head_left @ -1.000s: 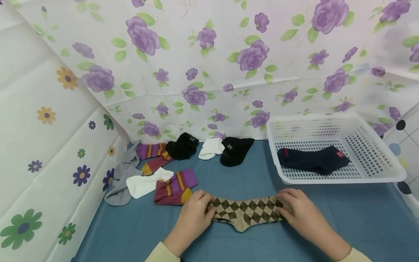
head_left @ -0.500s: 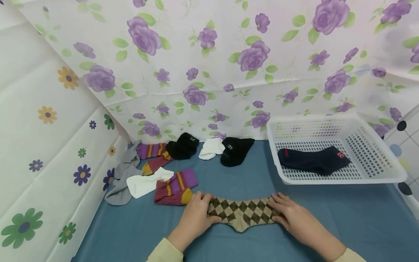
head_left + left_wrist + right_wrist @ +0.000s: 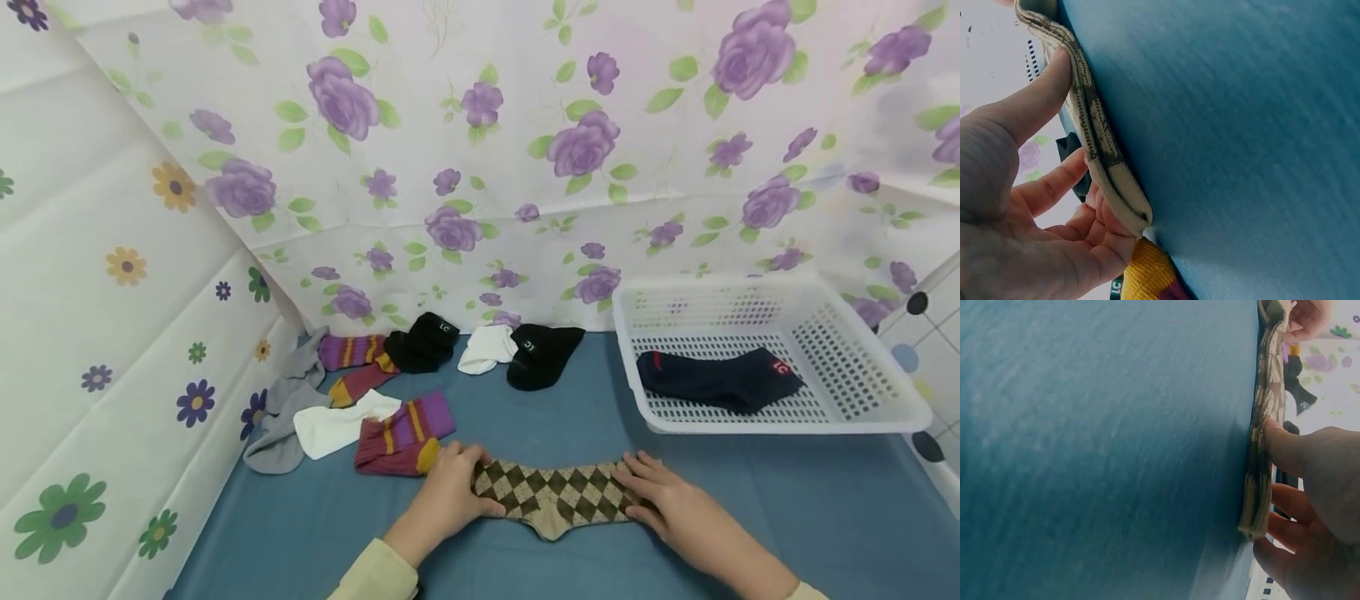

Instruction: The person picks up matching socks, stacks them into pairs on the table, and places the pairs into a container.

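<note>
An argyle sock (image 3: 555, 496), beige and dark brown, lies flat and sideways on the blue cloth in the head view, its heel toward me. Layered edges of the argyle sock (image 3: 1100, 125) show in the left wrist view. My left hand (image 3: 447, 496) rests on its left end, thumb at the near edge and fingers spread toward the far edge. On the right end lies my right hand (image 3: 675, 508), fingers extended on the fabric. The right wrist view shows that thumb (image 3: 1285, 447) touching the sock, the other fingers (image 3: 1288, 512) at its end.
A white perforated basket (image 3: 787, 427) holding a navy sock (image 3: 716, 379) stands at the back right. Striped socks (image 3: 405, 437), white socks (image 3: 341, 425), a grey sock (image 3: 281, 425) and black socks (image 3: 543, 357) lie left and behind. Floral sheets (image 3: 510, 192) hang behind.
My right hand has shifted left from the sock's end onto its fabric, and both hands have gone from gripping the ends to resting flatter. The head view has tilted slightly up.
</note>
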### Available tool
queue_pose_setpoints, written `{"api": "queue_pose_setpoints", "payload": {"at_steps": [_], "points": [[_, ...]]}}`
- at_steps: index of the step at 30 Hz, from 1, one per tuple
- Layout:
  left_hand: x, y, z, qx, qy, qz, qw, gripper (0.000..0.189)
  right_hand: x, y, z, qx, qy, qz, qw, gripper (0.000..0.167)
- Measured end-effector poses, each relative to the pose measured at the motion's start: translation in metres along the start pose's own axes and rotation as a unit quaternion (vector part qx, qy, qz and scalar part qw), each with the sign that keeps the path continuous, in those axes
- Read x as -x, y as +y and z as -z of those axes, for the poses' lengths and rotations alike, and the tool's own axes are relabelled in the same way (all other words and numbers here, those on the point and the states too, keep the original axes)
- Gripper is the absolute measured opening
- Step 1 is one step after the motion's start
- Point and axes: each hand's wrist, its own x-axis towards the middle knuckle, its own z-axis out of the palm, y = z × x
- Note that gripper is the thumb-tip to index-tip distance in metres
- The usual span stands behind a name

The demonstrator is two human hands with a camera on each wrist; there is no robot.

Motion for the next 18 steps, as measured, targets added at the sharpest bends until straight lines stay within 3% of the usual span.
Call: {"api": "queue_pose_setpoints", "payload": {"at_steps": [5,10,14,18], "points": [[0.001,-0.003,0.005,0.020,0.012,-0.022,0.9995,0.041,-0.001,0.004,0.005,-0.005,-0.006,0.008,0.9999,0.054],[0.003,-0.005,0.009,0.016,0.073,-0.056,0.9956,0.012,-0.003,0.002,0.012,0.008,-0.014,0.013,0.9998,0.052],[0.006,-0.005,0.013,0.007,0.133,-0.050,0.9898,0.005,-0.006,-0.003,0.018,0.008,0.010,0.014,0.9998,0.043],[0.006,-0.004,0.015,-0.005,0.147,-0.039,0.9884,0.008,-0.009,-0.005,0.026,-0.002,0.035,-0.004,0.9994,0.040]]}}
